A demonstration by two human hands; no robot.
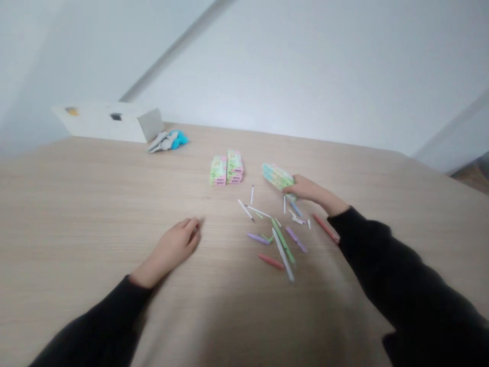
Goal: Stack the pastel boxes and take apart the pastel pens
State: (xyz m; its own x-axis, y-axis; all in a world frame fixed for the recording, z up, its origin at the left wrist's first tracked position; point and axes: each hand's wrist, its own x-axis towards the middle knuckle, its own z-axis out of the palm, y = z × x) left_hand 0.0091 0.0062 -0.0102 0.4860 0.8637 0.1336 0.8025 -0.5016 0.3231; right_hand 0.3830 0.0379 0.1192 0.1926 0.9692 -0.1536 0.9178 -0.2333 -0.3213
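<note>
My right hand (303,188) grips the near end of a green and light-blue stack of small boxes (275,176) at the table's middle right. Its fingers partly cover that end. My left hand (171,251) rests on the table with its fingers curled in, and nothing shows in it. Between the hands lie loose pen parts: a green pen barrel (283,240), a pale grey barrel (283,255), a red piece (271,261), purple pieces (259,238) and thin white refills (245,209). A longer red pen piece (326,228) lies by my right sleeve.
Pink and green small boxes (218,171) stand in two piles beyond the pen parts. Farther left, grey and blue gloves or cloths (168,141) lie crumpled beside a long white box (110,122). A white wall (305,66) rises behind the wooden table (95,204).
</note>
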